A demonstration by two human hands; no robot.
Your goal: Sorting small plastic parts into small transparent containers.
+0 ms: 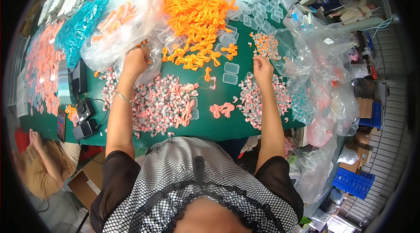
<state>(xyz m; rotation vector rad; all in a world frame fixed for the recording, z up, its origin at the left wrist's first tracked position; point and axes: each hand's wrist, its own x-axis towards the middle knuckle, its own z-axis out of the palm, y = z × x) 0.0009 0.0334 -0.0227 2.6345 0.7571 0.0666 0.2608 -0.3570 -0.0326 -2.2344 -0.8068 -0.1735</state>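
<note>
My left hand (136,61) is closed at the mouth of a clear plastic bag (151,64), among small orange and dark pieces; what its fingers hold is hidden. Over the right side, my right hand (263,70) has its fingertips pinched together just below a heap of small orange-and-grey pieces (265,45); anything between them is too small to make out. Grey-and-pink small pieces lie in a wide heap (159,104) by my left forearm and in another heap (249,102) by my right forearm. Between the hands rest an open clear plastic case (231,73) and an orange cord bundle (208,74).
A big pile of orange cord bundles (192,14) spreads at the back, with many clear cases (253,5) behind. Pink cord bundles (222,109) lie near me. Plastic bags (326,58) crowd the right edge; black devices (85,119) stand left. Another person's hands (37,141) show at left.
</note>
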